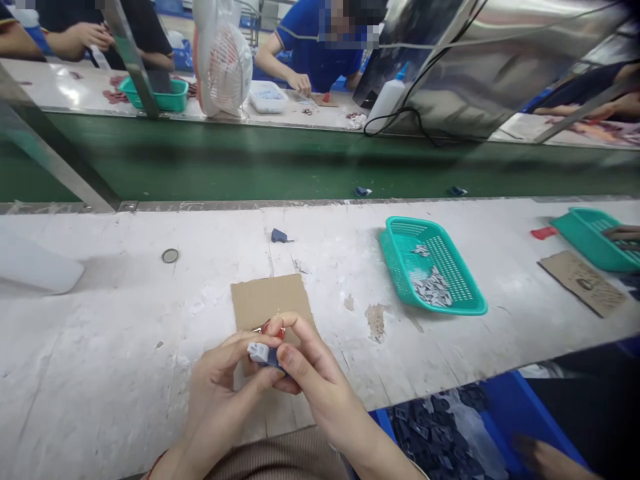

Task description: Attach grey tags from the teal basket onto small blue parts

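My left hand [227, 380] and my right hand [317, 373] meet low in the middle of the view, above the near edge of the table. Between their fingertips they hold a small dark blue plastic part [273, 358] with a light grey piece [259, 352] at its left end. Fingers cover much of the part. A small red object [273, 329] shows just behind the fingers; I cannot make out whether it is held. Underneath lies a square of brown cardboard [270, 297]. Another dark blue part [279, 235] rests on the table farther back.
A green basket [475, 303] of small grey pieces stands to the right. Below the table edge is a blue bin [530, 400] of dark parts, with another person's hand [545, 460] beside it. A bottle cap [170, 256] lies left. Beyond the green belt [240, 160], people work.
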Demonstrator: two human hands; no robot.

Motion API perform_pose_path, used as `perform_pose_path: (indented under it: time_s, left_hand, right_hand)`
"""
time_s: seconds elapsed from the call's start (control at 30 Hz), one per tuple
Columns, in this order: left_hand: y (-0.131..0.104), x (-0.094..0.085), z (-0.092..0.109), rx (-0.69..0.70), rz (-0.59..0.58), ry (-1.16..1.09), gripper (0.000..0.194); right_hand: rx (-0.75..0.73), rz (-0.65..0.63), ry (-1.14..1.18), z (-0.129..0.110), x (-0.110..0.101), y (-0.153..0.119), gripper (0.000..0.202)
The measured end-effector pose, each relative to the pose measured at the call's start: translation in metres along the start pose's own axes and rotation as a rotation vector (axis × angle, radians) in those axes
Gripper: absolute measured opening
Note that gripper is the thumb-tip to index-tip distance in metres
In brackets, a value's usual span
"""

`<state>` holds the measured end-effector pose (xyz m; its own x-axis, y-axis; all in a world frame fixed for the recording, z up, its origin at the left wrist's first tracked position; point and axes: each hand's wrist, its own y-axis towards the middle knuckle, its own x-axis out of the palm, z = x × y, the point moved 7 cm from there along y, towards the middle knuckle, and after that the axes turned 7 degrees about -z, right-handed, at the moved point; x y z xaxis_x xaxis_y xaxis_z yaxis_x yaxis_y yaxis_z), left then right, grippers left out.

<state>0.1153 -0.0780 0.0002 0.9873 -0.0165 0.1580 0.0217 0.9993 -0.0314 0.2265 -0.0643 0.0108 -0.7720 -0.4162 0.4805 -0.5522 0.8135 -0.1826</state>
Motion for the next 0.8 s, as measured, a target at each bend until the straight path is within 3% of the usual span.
perform_pose_path:
  time_s: [0.2, 0.3, 0.37, 0.43, 0.5, 0.57, 0.6, 0.7, 0.8]
  left_hand:
    - [0.005, 0.016, -0.006, -0.120, -0.126, -0.003, 0.023]
    - [0.011, 0.026, -0.007, -0.220, -0.172, -0.060, 0.022]
    - [0.020, 0.027, -0.005, -0.275, -0.165, -0.139, 0.022]
    - [0.034, 0.021, -0.002, -0.312, -0.122, -0.214, 0.029]
    - [0.053, 0.005, 0.001, -0.325, -0.043, -0.230, 0.035]
    - [0.079, -0.016, 0.005, -0.275, 0.009, -0.160, 0.038]
    - [0.094, -0.027, 0.008, -0.230, 0.021, -0.083, 0.039]
    - [0.143, -0.060, 0.016, -0.101, 0.044, 0.343, 0.041]
    - [0.188, -0.093, 0.025, -0.051, 0.161, 0.637, 0.040]
  right_hand:
    - [-0.041, 0.105, 0.007, -0.003, -0.012, -0.007, 0.034]
    - [-0.027, 0.021, -0.185, -0.011, -0.016, -0.015, 0.036]
    - [-0.034, -0.021, -0.387, -0.025, -0.033, -0.021, 0.038]
    - [-0.103, 0.111, -0.671, -0.053, -0.074, -0.026, 0.033]
    - [-0.155, 0.387, -1.061, -0.091, -0.131, -0.033, 0.029]
    - [-0.041, 0.689, -1.550, -0.125, -0.191, -0.038, 0.029]
    - [0.014, 0.752, -1.628, -0.138, -0.219, -0.038, 0.029]
    - [0.132, 0.794, -1.770, -0.162, -0.282, -0.031, 0.032]
    - [0.222, 0.723, -1.905, -0.168, -0.310, -0.020, 0.033]
